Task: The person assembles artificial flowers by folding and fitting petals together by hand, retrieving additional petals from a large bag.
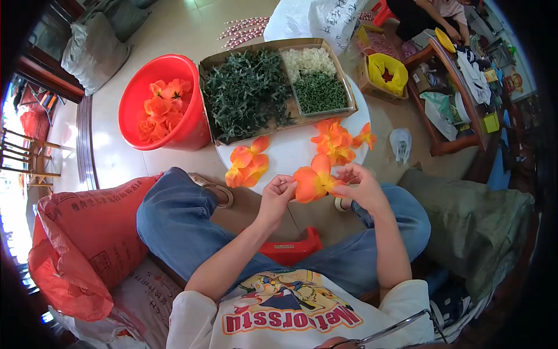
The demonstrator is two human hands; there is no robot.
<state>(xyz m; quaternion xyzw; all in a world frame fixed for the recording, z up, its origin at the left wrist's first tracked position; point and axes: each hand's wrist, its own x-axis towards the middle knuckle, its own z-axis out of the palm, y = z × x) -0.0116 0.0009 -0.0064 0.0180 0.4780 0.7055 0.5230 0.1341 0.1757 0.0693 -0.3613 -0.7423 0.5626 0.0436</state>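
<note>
Between my two hands, just off the near edge of the white round table [235, 152], is an orange artificial flower petal piece [311, 185]. My left hand [280, 193] pinches its left edge, while the fingers of my right hand [357, 185] are closed on its right side. Orange-yellow petal layers [247, 164] lie on the table to the left. Another heap of petals [333, 139] sits behind the held piece, at the table's right. A cardboard tray [247, 139] on the table carries dark green artificial leaves [244, 90] and a clear box with white pieces [308, 61] and green stems [321, 93].
A red tub [131, 110] of orange flowers stands left of the table. Red sacks [99, 232] lie by my left leg, a green sack [471, 221] by my right. A yellow-lined box [386, 74] and wooden stand [459, 93] are at right, with another person [433, 14] behind.
</note>
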